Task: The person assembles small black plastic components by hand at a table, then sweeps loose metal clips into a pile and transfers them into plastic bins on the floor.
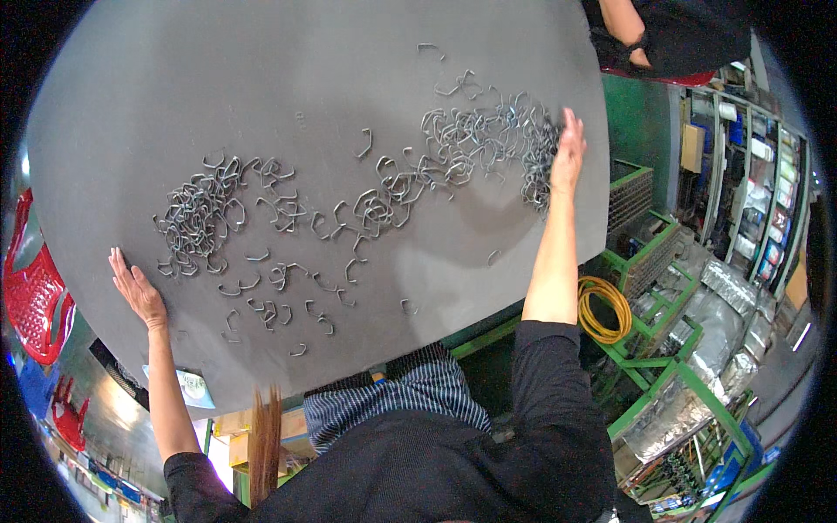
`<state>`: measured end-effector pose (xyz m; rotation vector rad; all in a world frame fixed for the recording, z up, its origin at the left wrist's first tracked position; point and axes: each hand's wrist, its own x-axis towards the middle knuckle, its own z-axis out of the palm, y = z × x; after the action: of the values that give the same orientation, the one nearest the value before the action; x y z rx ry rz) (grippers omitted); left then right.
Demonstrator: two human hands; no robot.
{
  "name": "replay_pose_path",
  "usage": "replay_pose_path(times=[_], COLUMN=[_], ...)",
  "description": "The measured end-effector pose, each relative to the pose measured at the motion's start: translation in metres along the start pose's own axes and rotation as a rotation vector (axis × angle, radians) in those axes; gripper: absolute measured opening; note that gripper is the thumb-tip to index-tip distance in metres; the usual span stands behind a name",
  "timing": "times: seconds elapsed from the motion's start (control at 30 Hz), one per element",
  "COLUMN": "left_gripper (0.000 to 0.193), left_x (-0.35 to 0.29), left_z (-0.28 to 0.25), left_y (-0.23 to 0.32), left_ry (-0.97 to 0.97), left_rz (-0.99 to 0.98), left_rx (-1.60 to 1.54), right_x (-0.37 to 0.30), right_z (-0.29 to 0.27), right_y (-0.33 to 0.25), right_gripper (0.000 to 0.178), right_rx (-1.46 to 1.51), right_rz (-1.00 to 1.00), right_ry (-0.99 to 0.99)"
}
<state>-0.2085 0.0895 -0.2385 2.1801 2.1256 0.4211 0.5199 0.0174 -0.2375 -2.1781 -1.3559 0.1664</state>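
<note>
Head view looks down on a wide grey surface (131, 87) strewn with small bent metal clips. Starting at the person's left, the left hand (136, 288) lies flat near the surface's near-left edge, fingers spread and palm down, its grip open and holding nothing. Just up and to the right of that hand sits the left heap of clips (199, 218), close but apart from the fingers. Further right, loose clips (288, 301) trail thinly toward the middle, and a ragged band of them runs on a slant up and rightward into the right heap of clips (484, 139). The right hand (567, 157) rests at that heap's far right end, fingers extended and touching the dense outer clump, its grip open and flat against the clips, not closed on any. So the band's long axis lies between the two hands, each heap inward of its nearer hand. Beyond the right edge stand green racks (649, 261) and a yellow hose coil (603, 309); another person's arm (623, 26) shows at the top.
</note>
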Motion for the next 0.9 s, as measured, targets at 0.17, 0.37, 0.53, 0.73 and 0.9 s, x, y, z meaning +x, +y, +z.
replay_pose_path(times=[0.17,0.37,0.53,0.73,0.9], left_gripper=[0.046,0.045,0.044,0.044,0.044], left_x=[0.002,-0.003,-0.005,0.005,-0.010], left_z=[0.000,-0.001,-0.006,0.001,-0.008], left_y=[0.005,-0.001,-0.009,0.008,-0.013], left_ry=[0.013,0.027,0.044,0.029,0.044], left_rz=[0.024,0.023,0.034,0.060,0.034], left_rx=[-0.027,-0.057,-0.099,-0.163,-0.073], right_x=[0.003,-0.065,-0.020,0.000,-0.042], right_z=[0.047,0.106,0.109,0.126,0.038], right_y=[-0.100,-0.239,-0.246,-0.221,-0.191], right_gripper=[0.038,0.043,0.042,0.049,0.037], right_rx=[0.078,0.324,0.205,0.028,0.111], right_rz=[-0.320,-0.600,-0.600,-0.692,-0.597], right_ry=[-0.169,-0.448,-0.198,-0.260,-0.165])
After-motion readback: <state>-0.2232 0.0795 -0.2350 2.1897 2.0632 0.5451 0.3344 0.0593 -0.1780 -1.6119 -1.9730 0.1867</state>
